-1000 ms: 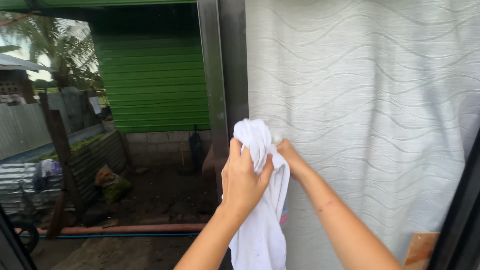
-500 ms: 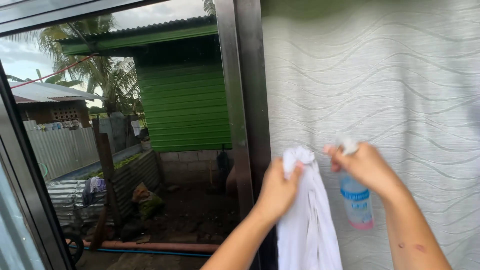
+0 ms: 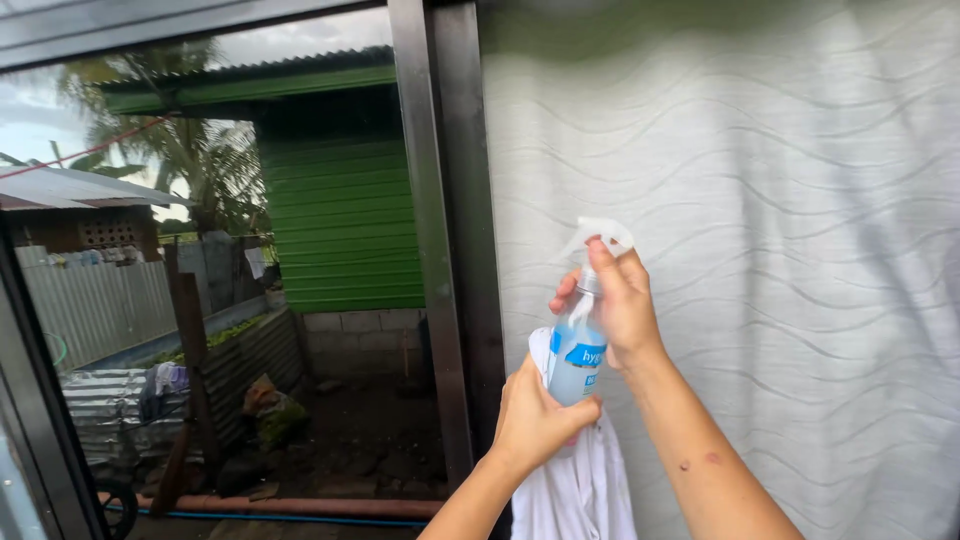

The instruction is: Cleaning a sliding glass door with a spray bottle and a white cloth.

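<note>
Currently one spray bottle (image 3: pixel 578 352) and one white cloth (image 3: pixel 575 480) are held up beside the dark window frame (image 3: pixel 450 250).
Right hand (image 3: pixel 622 300) is closed round the bottle's neck, finger on the white trigger; left hand (image 3: pixel 535 418) is closed on the cloth and touches the bottle's base. Risk, as judged: bottle could be dropped if the cloth slips under it, or spray could be caught by the patterned curtain (image 3: pixel 760 200) close behind. Counted: two hands, one bottle, one cloth, one curtain.
</note>
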